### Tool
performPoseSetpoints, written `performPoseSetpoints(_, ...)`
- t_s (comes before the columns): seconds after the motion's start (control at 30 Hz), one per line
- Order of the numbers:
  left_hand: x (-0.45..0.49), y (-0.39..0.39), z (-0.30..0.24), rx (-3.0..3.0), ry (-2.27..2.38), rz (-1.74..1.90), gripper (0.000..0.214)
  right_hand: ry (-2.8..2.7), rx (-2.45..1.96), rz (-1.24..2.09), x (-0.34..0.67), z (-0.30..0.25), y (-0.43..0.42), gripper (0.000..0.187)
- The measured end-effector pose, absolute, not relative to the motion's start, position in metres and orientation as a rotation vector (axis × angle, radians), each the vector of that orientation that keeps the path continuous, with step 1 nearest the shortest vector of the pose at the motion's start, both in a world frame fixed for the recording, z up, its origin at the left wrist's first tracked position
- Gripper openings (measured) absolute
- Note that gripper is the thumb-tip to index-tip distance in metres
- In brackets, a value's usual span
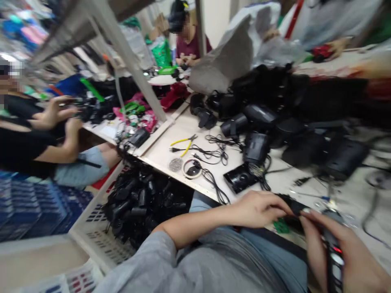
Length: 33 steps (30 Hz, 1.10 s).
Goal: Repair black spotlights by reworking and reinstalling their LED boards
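My left hand (259, 209) reaches in with its fingers closed on a dark plastic part (288, 201) at the table's front edge. Close by on the right, my right hand (351, 248) is wrapped round a black handheld power tool (333, 266) that has a glowing red light and pale buttons. Its thumb and fingertips meet near the same dark part; blur hides the tool's tip. A green circuit board (281, 226) shows just below my left fingers. An open black housing (240, 178) with wires lies beyond my left wrist.
Yellow-handled pliers (183, 143), a tape roll (192, 168) and black power cords (215, 152) lie on the white table (166, 162). Black housings (261, 116) are heaped behind. A crate (91, 232) full of black parts stands left. Co-workers sit at left and far side.
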<state>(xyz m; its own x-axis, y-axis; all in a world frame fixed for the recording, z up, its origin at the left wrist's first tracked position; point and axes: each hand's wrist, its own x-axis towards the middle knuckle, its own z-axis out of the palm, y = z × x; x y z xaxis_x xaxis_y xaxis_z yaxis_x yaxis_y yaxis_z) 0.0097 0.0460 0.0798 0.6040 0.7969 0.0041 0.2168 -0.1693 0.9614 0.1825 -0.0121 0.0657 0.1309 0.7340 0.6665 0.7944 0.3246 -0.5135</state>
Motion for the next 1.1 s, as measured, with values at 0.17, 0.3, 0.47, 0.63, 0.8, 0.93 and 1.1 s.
performPoseSetpoints(0.17,0.016,0.044,0.077,1.300,0.832,0.633,0.014,-1.779,-1.239,-0.201,0.176,0.075,-0.011,0.029)
performPoseSetpoints(0.3,0.021,0.043,0.076,1.111,0.868,0.620,0.029,-1.642,-1.339,-0.125,0.177,0.074,-0.017,0.030)
performPoseSetpoints(0.47,0.022,0.044,0.076,1.092,0.831,0.641,0.040,-1.420,-1.435,0.124,0.174,0.069,-0.025,0.028)
performPoseSetpoints(0.63,0.023,0.042,0.073,1.115,0.818,0.660,0.042,-1.364,-1.459,0.212,0.168,0.064,-0.024,0.027)
performPoseSetpoints(0.8,0.024,0.041,0.067,1.118,0.821,0.699,0.046,-1.323,-1.468,0.212,0.167,0.060,-0.025,0.029)
performPoseSetpoints(0.93,0.026,0.041,0.063,1.133,0.822,0.674,0.047,-1.363,-1.444,0.133,0.166,0.061,-0.028,0.031)
performPoseSetpoints(1.1,0.031,0.043,0.062,1.214,0.847,0.667,0.040,-1.392,-1.472,0.100,0.170,0.064,-0.036,0.029)
